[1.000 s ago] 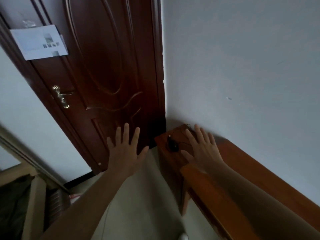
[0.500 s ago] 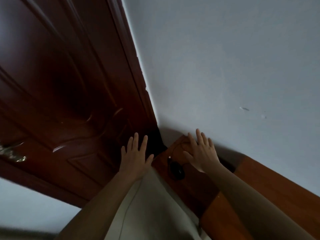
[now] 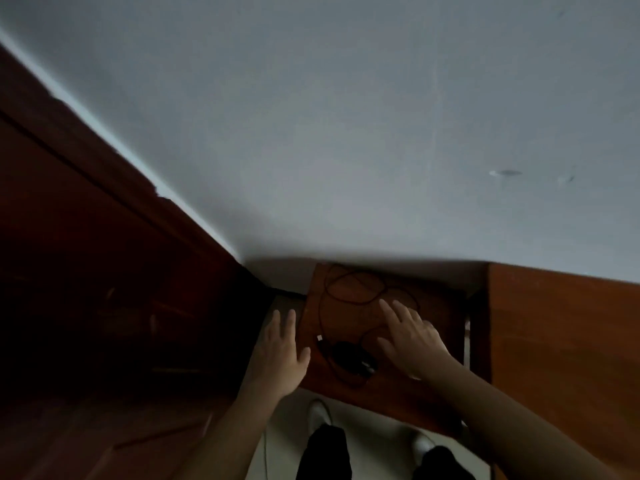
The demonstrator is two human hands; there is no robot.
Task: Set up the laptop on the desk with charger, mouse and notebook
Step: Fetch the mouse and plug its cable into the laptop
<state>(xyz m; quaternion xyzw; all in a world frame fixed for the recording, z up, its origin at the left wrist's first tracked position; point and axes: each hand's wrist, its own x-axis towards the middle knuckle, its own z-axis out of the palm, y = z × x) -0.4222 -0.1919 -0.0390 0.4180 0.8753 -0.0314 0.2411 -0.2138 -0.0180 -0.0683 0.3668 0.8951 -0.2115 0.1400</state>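
On the low table (image 3: 388, 393), both open hands now flank the mouse (image 3: 353, 360): left hand (image 3: 282, 355) at nine o'clock, right hand (image 3: 412, 341) at three.

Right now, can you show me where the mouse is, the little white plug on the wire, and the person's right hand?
mouse (image 3: 353, 358), head view, on its dark top.
white plug (image 3: 319, 338), head view, on the plug's pale tip.
right hand (image 3: 414, 341), head view, on the back of the hand.

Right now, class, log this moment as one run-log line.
left hand: open, beside stand | right hand: open, over brown wooden stand | black corded mouse: untouched
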